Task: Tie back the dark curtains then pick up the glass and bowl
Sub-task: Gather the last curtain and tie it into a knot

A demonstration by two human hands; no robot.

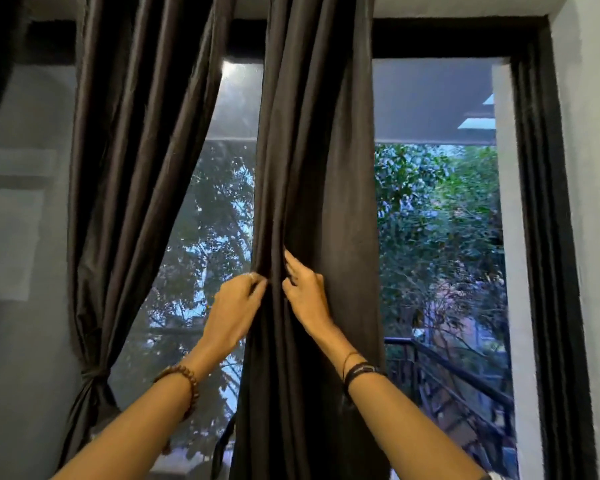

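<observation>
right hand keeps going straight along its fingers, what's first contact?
The right hand points up and slightly left, fingers already against the middle dark curtain. Going on, it would only push deeper into those folds; the window glass likely lies behind, though depth is unclear.

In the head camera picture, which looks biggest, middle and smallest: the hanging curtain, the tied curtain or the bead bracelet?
1. Hanging curtain and tied curtain: look about alike, too close to rank.
2. Bead bracelet: smallest by far.
</observation>
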